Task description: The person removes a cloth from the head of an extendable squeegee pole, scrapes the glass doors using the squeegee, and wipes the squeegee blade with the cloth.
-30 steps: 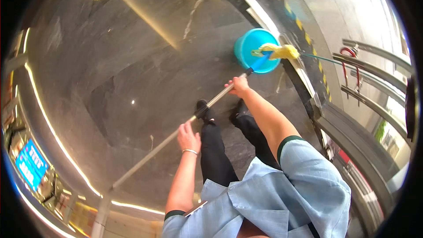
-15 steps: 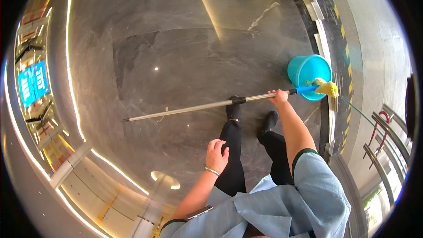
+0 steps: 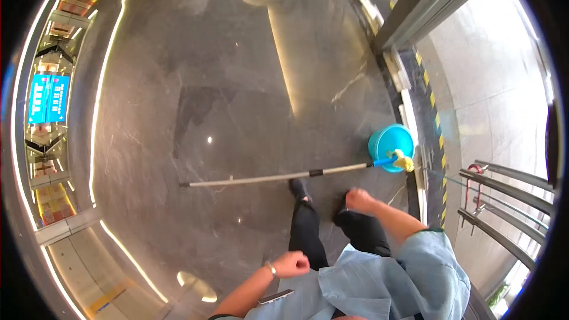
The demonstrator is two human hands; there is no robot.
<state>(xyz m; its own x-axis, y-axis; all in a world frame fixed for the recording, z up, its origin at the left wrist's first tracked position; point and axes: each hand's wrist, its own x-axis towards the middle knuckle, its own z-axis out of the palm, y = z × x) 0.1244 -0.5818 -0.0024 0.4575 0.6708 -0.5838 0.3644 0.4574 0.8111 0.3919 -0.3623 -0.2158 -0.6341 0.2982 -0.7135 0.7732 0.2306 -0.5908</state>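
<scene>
While the mop [image 3: 261, 178] lies stretched across the floor [image 3: 237, 136] in front of both feet, neither hand is upon it; its pole passes just beyond the left shoe [image 3: 298, 189], and its yellow head [image 3: 404, 161] rests on the near rim of the turquoise bucket [image 3: 394, 139]. The right hand [image 3: 360, 200] is the nearer one; it hangs apart from the pole, on the body side of it, above the right leg [image 3: 364, 230], so that the blue neck [image 3: 385, 161] and the yellow head are ahead of its fingers and a little to the right; these fingers look bent inward, but how tightly they are closed I cannot tell. The left hand [image 3: 291, 265], with a bracelet [image 3: 271, 269] at the wrist, is before the waist; its fingers are folded into a loose fist, and the pole lies well ahead of them.

Compared with half a second ago, the right hand, which was then around the pole close to the blue neck, has let go and drawn back toward the body; the left hand, then half spread, has come lower and its fingers have curled; the yellow head, however, remains at the bucket's rim, and the pole lies nearly level across the view, as before.
</scene>
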